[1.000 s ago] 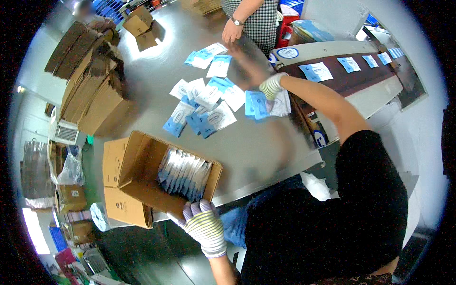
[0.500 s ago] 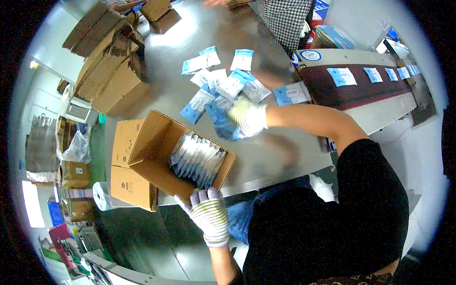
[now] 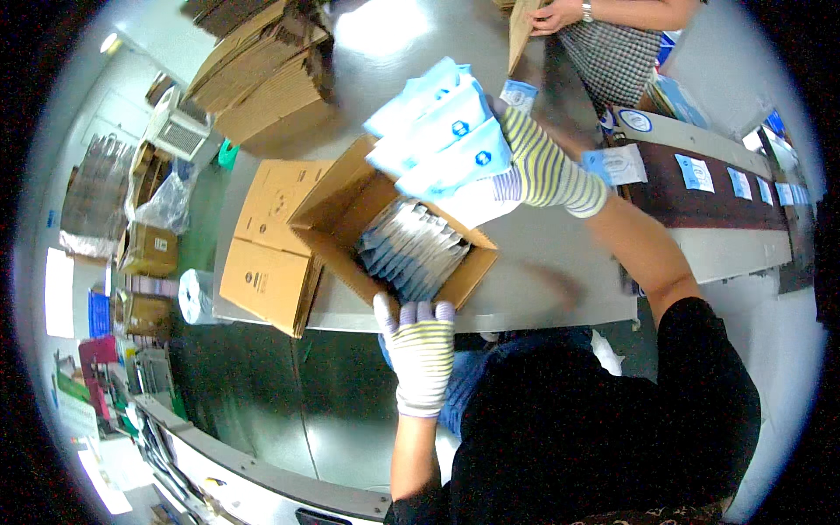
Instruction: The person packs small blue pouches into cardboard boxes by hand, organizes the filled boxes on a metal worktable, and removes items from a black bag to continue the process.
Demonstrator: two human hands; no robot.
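Note:
In striped gloves, my right hand (image 3: 551, 166) grips a fanned bunch of blue and white sachets (image 3: 455, 131), raised above the far side of an open cardboard box (image 3: 341, 214). The bunch hides part of the box's rim and the tabletop behind. Inside the box stands a tight row of similar sachets (image 3: 411, 249). My left hand (image 3: 420, 354) holds the box's near edge, its fingertips hooked at the rim. Just beyond my right hand lies a loose sachet (image 3: 519, 94).
Flattened cartons (image 3: 267, 254) lie left of the box on the metal table (image 3: 560, 293). Farther back rises a stack of folded cardboard (image 3: 271, 87). On the right, a dark conveyor belt (image 3: 656, 201) carries several sachets. Across the table, another person's hand (image 3: 556, 16) holds cardboard.
My right hand has gathered sachets from the loose pile and lifted them toward the box. My left hand stays on the box edge. The view has shifted, and the other person's hands now show.

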